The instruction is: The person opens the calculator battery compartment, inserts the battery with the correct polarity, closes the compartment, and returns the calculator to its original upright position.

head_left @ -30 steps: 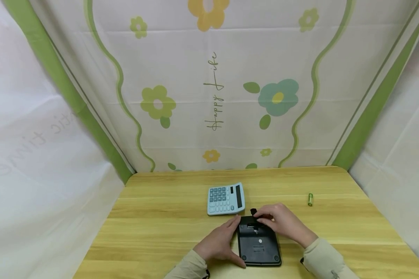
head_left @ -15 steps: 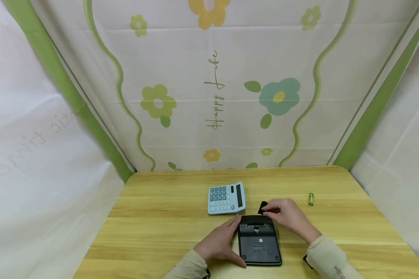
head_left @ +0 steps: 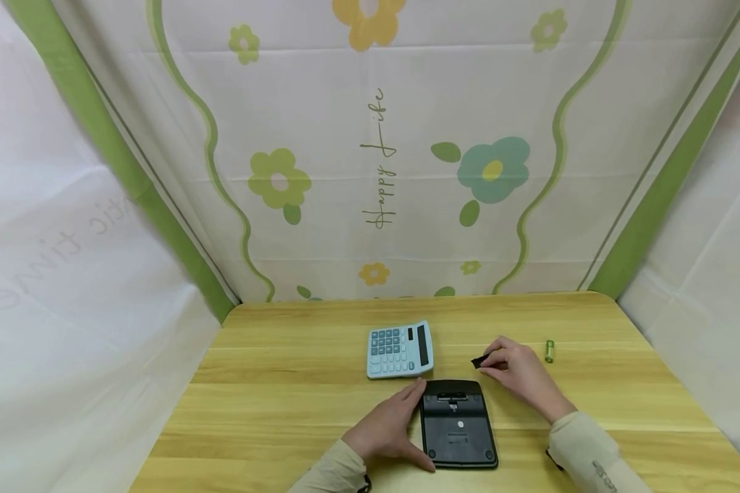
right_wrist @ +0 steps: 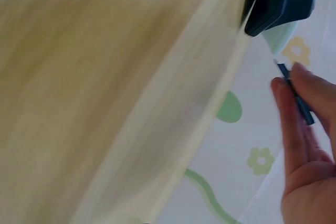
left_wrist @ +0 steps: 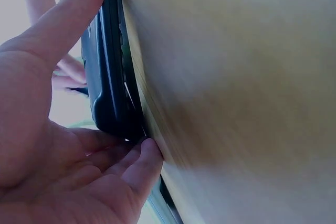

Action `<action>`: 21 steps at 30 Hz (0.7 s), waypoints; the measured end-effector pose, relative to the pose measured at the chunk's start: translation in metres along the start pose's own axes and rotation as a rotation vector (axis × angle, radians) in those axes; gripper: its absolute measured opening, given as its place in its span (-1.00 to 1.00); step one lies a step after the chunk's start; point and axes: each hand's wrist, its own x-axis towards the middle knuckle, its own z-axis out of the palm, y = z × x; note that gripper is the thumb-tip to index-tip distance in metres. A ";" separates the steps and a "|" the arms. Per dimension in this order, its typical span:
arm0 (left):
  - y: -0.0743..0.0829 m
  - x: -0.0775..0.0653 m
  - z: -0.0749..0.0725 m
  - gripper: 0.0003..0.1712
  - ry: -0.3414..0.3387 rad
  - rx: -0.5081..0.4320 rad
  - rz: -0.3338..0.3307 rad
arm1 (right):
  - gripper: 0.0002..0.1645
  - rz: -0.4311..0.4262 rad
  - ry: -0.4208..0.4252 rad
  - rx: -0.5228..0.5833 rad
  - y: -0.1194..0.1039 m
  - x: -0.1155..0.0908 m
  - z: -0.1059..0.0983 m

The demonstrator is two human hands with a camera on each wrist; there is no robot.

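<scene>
A black calculator (head_left: 459,445) lies face down on the table, with a slot-like battery compartment (head_left: 452,396) uncovered near its far edge. Whether a battery sits in it is too small to tell. My left hand (head_left: 387,426) holds the calculator along its left side, thumb at the near corner and fingers at the far one. Beyond the calculator's far right corner, my right hand (head_left: 521,373) pinches a small black battery cover (head_left: 479,361) between thumb and fingers, above the table. The right wrist view shows this cover (right_wrist: 295,94) edge-on, apart from the calculator.
A light blue calculator (head_left: 399,350) lies face up just behind the black one. One green battery (head_left: 549,351) is on the table (head_left: 271,397) to the right, beyond my right hand. White patterned curtains (head_left: 321,226) enclose the back and sides.
My right hand has lifted the battery cover off the black calculator and carried it away to the right and back, uncovering the compartment. The left hand has stayed in place.
</scene>
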 end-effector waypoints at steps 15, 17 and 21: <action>0.000 0.000 -0.001 0.55 -0.015 -0.013 -0.003 | -0.82 0.146 -0.151 -0.077 0.020 -0.004 -0.003; 0.000 0.000 -0.001 0.55 -0.013 -0.012 -0.001 | -0.81 0.149 -0.150 -0.089 0.021 -0.004 -0.003; 0.001 0.000 -0.001 0.55 -0.013 -0.020 -0.004 | -0.75 0.169 -0.172 -0.098 0.021 -0.004 -0.003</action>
